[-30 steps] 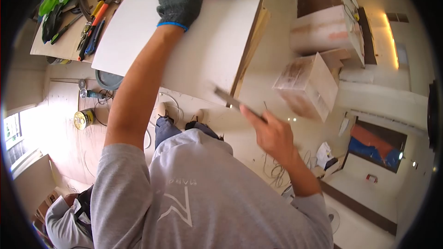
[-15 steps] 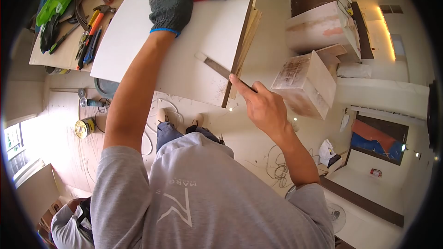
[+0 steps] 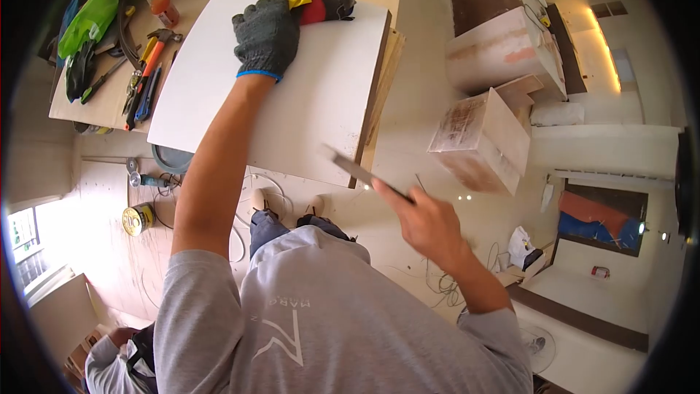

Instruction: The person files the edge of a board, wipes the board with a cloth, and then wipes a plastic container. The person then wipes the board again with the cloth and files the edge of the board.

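The left hand (image 3: 266, 33), in a grey knit glove, lies palm down and flat on the white board (image 3: 292, 95), near the board's far edge, gripping nothing. The board lies on the table (image 3: 95, 91), its near end reaching past the table's edge toward the person. The right hand (image 3: 426, 222), bare, is clenched around one end of a file (image 3: 357, 170); the file's free end points up and left and sits at the board's dark right edge, close to its near corner. Whether the file touches the edge cannot be told. Just beyond the left hand's fingertips a bundle of yellow, red and black gloves (image 3: 321, 0) rests on the board. Left of the left hand, hand tools (image 3: 142, 69) lie on the table. To the right of the right hand stands a wooden box (image 3: 481, 138).
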Tool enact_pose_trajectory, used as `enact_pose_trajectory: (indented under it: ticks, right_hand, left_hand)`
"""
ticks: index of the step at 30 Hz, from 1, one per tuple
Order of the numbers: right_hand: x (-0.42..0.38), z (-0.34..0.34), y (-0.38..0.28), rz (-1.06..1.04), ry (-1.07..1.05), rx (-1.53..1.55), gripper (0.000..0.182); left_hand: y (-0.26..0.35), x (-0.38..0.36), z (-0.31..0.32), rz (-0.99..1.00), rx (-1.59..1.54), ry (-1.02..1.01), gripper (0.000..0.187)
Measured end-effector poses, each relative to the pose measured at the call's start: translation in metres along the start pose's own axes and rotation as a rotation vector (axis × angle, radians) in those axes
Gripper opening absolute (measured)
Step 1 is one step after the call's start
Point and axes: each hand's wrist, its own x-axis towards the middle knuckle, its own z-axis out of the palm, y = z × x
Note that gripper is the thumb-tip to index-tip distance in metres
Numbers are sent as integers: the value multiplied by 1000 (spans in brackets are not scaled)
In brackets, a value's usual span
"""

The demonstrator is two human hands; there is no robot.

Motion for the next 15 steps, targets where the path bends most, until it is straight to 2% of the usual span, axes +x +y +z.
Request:
enact_pose_trajectory:
  ticks: [2,3,7,8,12,15]
  right_hand:
    - [-12,17,11,-68,153,88,65]
    - [-2,18,11,-26,111,53,65]
    - [56,8,17,62,76,39,66]
    - [59,4,16,64,58,25,66]
    - [-9,2,2,-22,21,47,66]
    - [23,16,5,40,64,52,68]
  left_hand:
    - [0,-1,-2,-11,18,-6,33]
    - [-2,-2,5,4,34,66,32]
    - [-2,2,3,-16,-8,-42,33]
    - [-1,1,2,2,-4,-10,33]
    - [-3,-2,9,20,2,84,32]
    - [-3,-5,7,26,-8,32,31]
